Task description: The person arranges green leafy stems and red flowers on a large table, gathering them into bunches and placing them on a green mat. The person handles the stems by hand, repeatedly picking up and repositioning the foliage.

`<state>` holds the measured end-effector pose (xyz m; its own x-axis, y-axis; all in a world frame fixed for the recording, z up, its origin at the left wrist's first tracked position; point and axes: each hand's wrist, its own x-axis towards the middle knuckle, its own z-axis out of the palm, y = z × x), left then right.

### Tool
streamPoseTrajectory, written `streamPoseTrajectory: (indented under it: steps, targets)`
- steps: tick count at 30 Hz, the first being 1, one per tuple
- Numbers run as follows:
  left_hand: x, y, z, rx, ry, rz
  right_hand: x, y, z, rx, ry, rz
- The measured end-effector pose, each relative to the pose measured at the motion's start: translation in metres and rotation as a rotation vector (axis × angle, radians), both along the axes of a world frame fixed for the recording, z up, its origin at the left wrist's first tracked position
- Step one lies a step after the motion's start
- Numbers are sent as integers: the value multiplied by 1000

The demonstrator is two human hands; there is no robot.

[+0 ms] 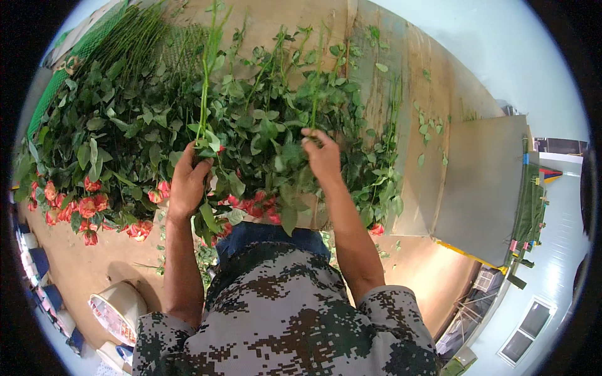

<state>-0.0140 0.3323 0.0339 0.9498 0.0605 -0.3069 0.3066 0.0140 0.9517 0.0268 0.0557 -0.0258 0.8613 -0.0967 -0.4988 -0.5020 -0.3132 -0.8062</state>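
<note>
Left hand (188,182) is closed around a rose stem (204,94) rising from the rose pile (125,138). Right hand (323,156) pinches a second stem (315,94) on the wooden bench (401,88).

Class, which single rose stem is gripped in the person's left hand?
The long bare green stem rising alone from the left hand; the other stems lie flat in the heap.

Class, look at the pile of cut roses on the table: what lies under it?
Under the pile of roses a wooden table shows at the right, and green mesh at the upper left. The surface beneath the leaves is covered.
</note>
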Motion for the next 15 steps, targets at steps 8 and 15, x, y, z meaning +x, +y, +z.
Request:
streamPoseTrajectory:
  steps: [8,15]
  targets:
    - [-22,-21,3,136,45,75,-43,-121,-21,-374,-232,-219]
    - [-29,-37,14,113,70,127,-72,-158,-64,-840,-124,-72]
